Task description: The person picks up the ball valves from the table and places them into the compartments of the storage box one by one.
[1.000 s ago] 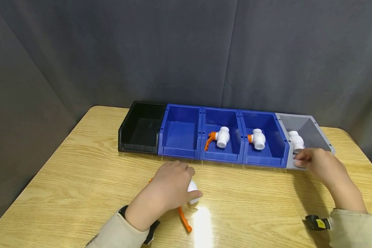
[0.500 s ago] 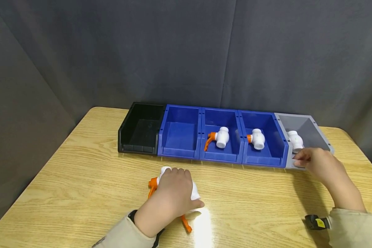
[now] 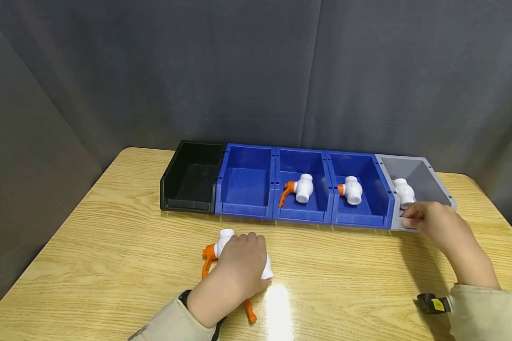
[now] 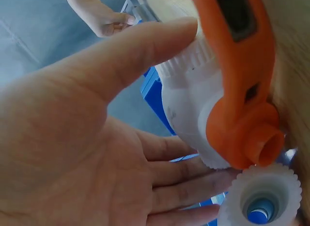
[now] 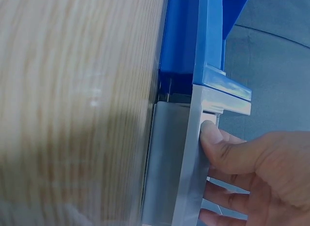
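Observation:
My left hand (image 3: 241, 267) comes down over a white ball valve (image 4: 189, 102) with an orange handle (image 4: 242, 80). Its thumb presses one ribbed end and the fingers reach the other. Right beside it on the table lies a second white ball valve (image 3: 226, 234), partly hidden by the hand. At far right, my right hand (image 3: 441, 225) pinches the front lip of the grey bin (image 5: 167, 163), thumb outside and fingers behind. A white ball valve (image 3: 404, 193) stands in that grey bin just past the fingertips.
Left of the grey bin, three blue bins (image 3: 247, 208) and a black bin (image 3: 187, 204) join in one row. A ball valve (image 3: 304, 189) lies in the middle blue bin, another ball valve (image 3: 352, 192) in the right one. A dark curtain (image 3: 239, 71) hangs behind the wooden table (image 3: 111, 265).
My left hand has moved slightly right and down, uncovering the second valve, and its thumb has closed in on the valve's end. My right hand stays at the grey bin's lip.

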A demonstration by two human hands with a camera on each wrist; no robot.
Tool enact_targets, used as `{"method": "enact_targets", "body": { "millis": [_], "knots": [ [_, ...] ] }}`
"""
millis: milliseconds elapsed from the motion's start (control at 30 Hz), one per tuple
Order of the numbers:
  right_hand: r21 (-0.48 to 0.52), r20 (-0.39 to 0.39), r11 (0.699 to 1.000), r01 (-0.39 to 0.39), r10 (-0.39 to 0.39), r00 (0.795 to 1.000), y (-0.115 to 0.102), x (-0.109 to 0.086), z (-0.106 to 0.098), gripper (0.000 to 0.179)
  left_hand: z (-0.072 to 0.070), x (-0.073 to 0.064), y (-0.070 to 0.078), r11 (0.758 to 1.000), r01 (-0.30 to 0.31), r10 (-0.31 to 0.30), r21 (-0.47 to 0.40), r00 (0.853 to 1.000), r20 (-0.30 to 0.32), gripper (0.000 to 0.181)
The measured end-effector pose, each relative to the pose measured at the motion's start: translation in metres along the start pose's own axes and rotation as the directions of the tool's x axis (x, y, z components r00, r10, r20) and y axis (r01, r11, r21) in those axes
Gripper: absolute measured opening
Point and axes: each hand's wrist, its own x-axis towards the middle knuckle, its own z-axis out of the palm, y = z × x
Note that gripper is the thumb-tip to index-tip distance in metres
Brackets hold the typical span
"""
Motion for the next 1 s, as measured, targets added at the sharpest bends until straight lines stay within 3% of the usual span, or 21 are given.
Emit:
{"method": "enact_targets", "body": {
  "millis": [300, 567, 833, 1000],
  "knots": [
    [-0.005, -0.008, 1.0, 0.014, -0.014, 1.0, 0.002, -0.001, -0.001, 0.007, -0.003, -0.002, -0.003, 0.992, -0.115, 0.114, -0.047, 0.993, -0.029, 0.057],
    [0.0, -0.007, 1.0, 0.02, -0.02, 1.0, 0.002, 0.0, 0.0, 0.007, -0.007, -0.004, -0.009, 0.978, -0.172, 0.165, -0.115, 0.984, -0.062, 0.05],
    [0.001, -0.015, 1.0, 0.009, -0.009, 1.0, 0.002, -0.001, 0.003, 0.006, -0.009, -0.004, -0.008, 0.973, -0.205, 0.187, -0.106, 0.97, -0.153, 0.062],
    [0.018, -0.033, 1.0, -0.007, 0.008, 0.999, 0.001, -0.001, 0.004, 0.006, -0.011, -0.003, -0.007, 0.964, -0.25, 0.223, -0.087, 0.945, -0.24, 0.063]
  ]
}}
